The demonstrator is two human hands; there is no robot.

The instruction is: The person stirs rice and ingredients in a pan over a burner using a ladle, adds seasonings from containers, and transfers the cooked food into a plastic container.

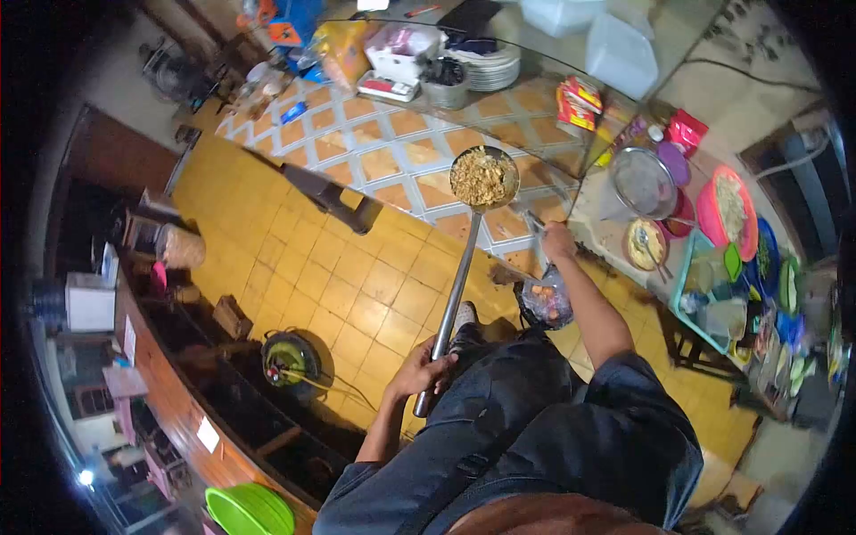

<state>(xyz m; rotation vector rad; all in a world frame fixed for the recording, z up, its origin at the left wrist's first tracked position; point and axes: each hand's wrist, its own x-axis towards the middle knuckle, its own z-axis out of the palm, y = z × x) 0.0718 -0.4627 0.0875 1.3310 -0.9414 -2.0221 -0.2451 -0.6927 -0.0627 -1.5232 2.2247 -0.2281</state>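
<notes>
Left hand (419, 370) grips a long ladle (464, 276) heaped with fried noodles, held above the floor; right hand (559, 241) clenches a tool at the desk (606, 234) edge, plates unfilled.

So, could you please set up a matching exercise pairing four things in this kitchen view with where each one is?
Things:
1. long-handled skimmer
2. clear bag
3. green basin
4. stack of white plates

Places:
A. on the far end of the counter
B. by the bottom edge, beside the wooden counter
C. held up by the left hand, full of fried food
D. hanging below the right hand

Pairs: 1-C, 2-D, 3-B, 4-A
</notes>
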